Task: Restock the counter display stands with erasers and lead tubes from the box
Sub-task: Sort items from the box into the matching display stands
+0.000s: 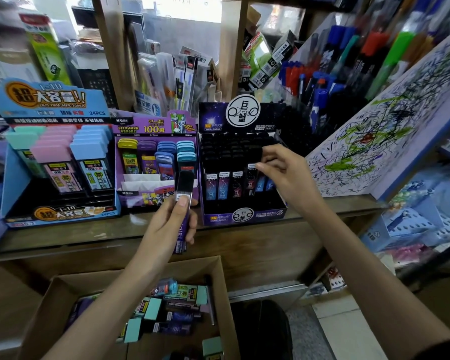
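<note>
Head view, stock check; mid-task by our count.

1. L hand (172, 224): clenched round one black-capped tube (183, 193), thumb on its white label. Tube is upright above the counter (63, 237) edge, in front of where the purple stand (156, 201) meets the black stand (244, 215). Not yet slotted.
2. R hand (283, 172): thumb and fingertips pinch the top of a slotted tube (250, 181) in the black stand, right of centre. We judge it's being seated or straightened; can't tell which.
3. Black stand: rows packed w/ black caps, front strip bare. Nearly full, we reckon.
4. Purple stand: rear rows filled; white dividers in front show empty slots. Needs more.
5. Blue stand (11, 183): pink and blue columns look full. Teal column stops further back, so there's room there.
6. Box (218, 276), below the counter: a good qty of loose stock (166, 305) left, teal-capped and dark pcs in a jumble.

Left to do: held tube goes in, then many more trips to the box. We can't tell erasers from tubes for sure.
</note>
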{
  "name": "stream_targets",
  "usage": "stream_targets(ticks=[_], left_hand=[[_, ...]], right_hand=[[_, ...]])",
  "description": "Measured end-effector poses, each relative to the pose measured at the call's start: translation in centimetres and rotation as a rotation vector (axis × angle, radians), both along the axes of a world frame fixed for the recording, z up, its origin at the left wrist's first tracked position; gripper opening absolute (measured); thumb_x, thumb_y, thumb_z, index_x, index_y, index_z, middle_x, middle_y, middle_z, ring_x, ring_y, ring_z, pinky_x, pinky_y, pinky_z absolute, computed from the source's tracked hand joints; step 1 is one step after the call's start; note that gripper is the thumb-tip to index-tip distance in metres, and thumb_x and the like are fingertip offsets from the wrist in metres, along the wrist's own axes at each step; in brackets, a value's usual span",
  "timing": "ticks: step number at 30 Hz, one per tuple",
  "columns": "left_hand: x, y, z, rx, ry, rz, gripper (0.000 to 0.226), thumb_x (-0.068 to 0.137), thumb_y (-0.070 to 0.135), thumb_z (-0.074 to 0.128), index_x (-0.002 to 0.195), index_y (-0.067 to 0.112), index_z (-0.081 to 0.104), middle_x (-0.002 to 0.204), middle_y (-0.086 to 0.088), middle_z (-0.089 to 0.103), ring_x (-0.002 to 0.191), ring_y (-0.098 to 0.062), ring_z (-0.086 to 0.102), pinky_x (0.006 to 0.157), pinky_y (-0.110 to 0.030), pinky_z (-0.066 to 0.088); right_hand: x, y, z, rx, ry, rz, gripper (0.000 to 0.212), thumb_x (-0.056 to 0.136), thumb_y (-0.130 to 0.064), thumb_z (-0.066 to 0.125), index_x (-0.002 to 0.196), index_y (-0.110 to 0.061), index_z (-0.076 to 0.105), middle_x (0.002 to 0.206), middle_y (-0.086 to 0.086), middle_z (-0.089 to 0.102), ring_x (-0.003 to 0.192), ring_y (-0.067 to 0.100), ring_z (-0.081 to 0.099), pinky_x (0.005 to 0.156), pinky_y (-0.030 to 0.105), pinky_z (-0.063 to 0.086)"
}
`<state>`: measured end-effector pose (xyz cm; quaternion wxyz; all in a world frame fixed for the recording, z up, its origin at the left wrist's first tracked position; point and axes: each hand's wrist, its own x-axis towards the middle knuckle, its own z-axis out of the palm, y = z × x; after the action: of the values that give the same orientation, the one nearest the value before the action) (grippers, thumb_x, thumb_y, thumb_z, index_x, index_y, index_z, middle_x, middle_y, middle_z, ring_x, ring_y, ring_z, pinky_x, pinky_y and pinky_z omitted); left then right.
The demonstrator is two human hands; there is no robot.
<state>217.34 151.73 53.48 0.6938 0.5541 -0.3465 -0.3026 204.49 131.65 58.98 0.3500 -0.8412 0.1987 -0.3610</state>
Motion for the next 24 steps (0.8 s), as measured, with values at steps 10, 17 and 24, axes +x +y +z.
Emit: stream_targets(ticks=[10,17,24], left_hand=[[-0.1,-0.1,0.1,-0.005,0.009,0.000,0.052,0.084,0.045,0.044,0.109,0.000,0.047,0.062,0.007,0.053,0.051,-0.010,0.043,0.051,-0.021,0.044],[-0.5,-0.2,0.1,0.014,0.019,0.002,0.047,0.084,0.045,0.043,0.103,0.003,0.048,0.061,0.006,0.053,0.051,-0.010,0.044,0.052,-0.021,0.045],[-0.8,-0.1,0.4,-0.007,0.001,-0.013,0.040,0.084,0.048,0.045,0.098,0.012,0.054,0.063,0.006,0.054,0.052,-0.010,0.045,0.051,-0.021,0.045]], right_hand=[[-0.2,0.1,-1.0,0.007,0.057,0.009,0.020,0.089,-0.012,0.062,0.109,-0.012,0.060,0.092,-0.007,0.062,0.087,0.006,0.064,0.078,0.013,0.050],[0.5,-0.2,-1.5,0.046,0.126,-0.120,0.019,0.088,-0.019,0.064,0.106,-0.014,0.063,0.088,-0.010,0.061,0.086,0.008,0.063,0.073,0.013,0.051],[0.2,1.3,-1.2,-0.168,0.179,-0.317,0.025,0.090,-0.032,0.060,0.107,-0.014,0.060,0.080,-0.011,0.057,0.071,0.002,0.055,0.067,0.020,0.049]])
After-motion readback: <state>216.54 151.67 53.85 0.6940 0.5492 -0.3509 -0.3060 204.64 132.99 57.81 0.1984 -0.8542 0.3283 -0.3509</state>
